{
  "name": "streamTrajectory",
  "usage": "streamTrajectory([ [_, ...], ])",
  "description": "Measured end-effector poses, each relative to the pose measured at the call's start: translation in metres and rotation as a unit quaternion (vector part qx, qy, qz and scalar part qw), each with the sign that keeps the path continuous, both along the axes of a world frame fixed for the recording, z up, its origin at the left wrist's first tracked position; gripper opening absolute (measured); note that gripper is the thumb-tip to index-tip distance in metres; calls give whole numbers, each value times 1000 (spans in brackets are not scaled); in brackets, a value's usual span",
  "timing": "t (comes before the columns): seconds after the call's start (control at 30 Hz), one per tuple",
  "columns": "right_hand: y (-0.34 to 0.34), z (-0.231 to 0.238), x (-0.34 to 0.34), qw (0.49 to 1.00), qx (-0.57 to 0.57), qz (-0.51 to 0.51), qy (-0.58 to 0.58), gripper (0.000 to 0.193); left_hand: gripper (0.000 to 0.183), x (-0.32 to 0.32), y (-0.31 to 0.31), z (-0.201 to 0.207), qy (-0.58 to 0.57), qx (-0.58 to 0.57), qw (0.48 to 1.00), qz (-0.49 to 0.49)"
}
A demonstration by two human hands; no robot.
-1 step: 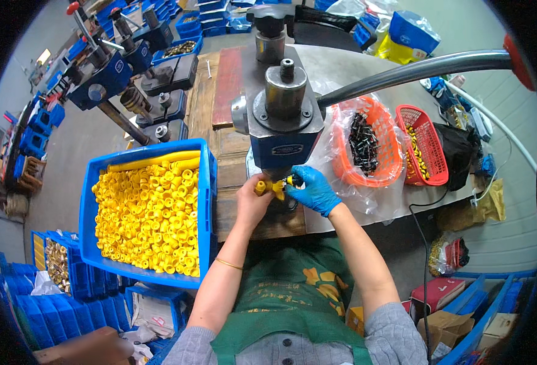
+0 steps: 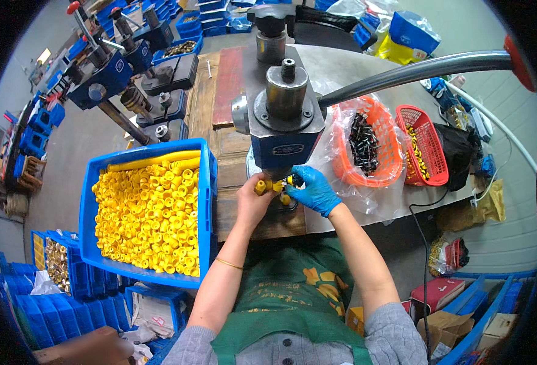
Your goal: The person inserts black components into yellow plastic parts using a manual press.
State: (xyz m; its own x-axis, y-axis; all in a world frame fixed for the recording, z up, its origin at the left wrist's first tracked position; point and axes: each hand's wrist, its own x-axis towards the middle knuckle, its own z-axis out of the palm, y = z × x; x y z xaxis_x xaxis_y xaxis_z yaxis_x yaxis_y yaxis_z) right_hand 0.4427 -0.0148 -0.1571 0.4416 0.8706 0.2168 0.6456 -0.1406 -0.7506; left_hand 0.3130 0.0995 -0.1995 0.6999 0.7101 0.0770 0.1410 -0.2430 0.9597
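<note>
1. Two hands meet under the press head, at the near edge of the wooden bench (image 2: 232, 176). L hand (image 2: 253, 204), bare, is closed round a yellow plastic fitting (image 2: 261, 186); R hand (image 2: 314, 190), in a blue glove, pinches the other end of the same piece w/ fingertips.
2. Fitting sits right below the blue press (image 2: 283, 115), between both hands. Looks light, stiff, smooth moulded plastic – prob. a bit slippery on the glove, so grip at the ends, not the middle, fingers clear of the ram.
3. Blue crate (image 2: 206, 201) just L of the hands, full of yellow fittings (image 2: 149, 213), same kind.
4. R side: orange basket (image 2: 385, 176) w/ dark screws (image 2: 362, 141), in a clear bag; red basket (image 2: 429, 167) beyond w/ small brass-coloured bits.
5. Long grey press lever (image 2: 414, 70) runs out to the R, red knob at the tip.
6. Far L: more blue presses (image 2: 119, 64), blue bins behind.
</note>
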Motion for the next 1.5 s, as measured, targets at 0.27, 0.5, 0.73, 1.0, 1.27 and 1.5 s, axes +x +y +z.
streamTrajectory([
  [0.27, 1, -19, -5, 999, 3, -35, 17, 30, 32, 2, -1, 7, -9, -49, 999, 8],
  [0.5, -1, -28, -1, 992, 5, -110, 63, 30, 28, 1, 0, 17, 21, -11, 1000, 3],
  [0.73, -8, -19, -7, 987, 16, -108, 113, 29, 27, 0, -2, 18, 26, -10, 1000, -8],
  [1.0, -6, -9, -11, 996, 11, -42, 74, 29, 28, -3, 4, 17, -21, -176, 984, -12],
  [1.27, 17, 13, -6, 992, -84, 62, -64, 28, 31, -23, -3, 25, -144, -469, 868, 79],
  [1.5, 32, 4, -7, 989, -123, 67, -40, 32, 33, -38, -11, 34, -196, -509, 834, 79],
])
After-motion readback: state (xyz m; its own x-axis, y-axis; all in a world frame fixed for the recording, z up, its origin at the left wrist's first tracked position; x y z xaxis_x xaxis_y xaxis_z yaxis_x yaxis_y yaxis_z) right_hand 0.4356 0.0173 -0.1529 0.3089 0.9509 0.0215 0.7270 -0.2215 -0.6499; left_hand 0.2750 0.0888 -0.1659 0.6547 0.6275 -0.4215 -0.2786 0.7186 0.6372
